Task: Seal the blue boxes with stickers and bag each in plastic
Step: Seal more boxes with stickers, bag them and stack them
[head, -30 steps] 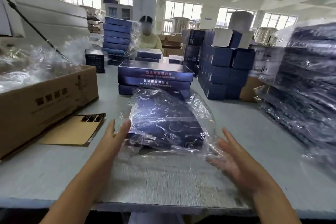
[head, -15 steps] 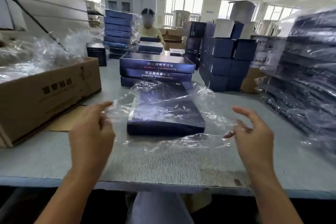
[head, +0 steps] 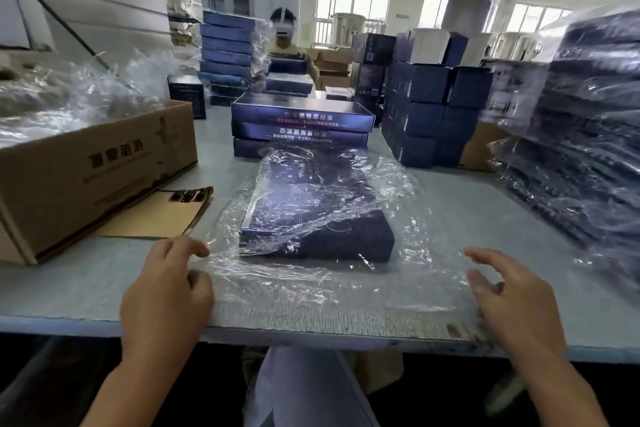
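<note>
Left hand (head: 166, 291) pinching the near-left edge of the plastic bag (head: 311, 284) around the blue box (head: 360, 239); right hand (head: 512, 291) spread, fingers relaxed, at the bag's right edge.

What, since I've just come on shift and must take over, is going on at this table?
A person is bagging a flat blue box. It lies inside a clear plastic bag on the grey table, the bag's loose end spread toward the near edge. The left hand pinches the bag's left corner; the right hand is open at its right side. More blue boxes stand stacked behind it.
</note>
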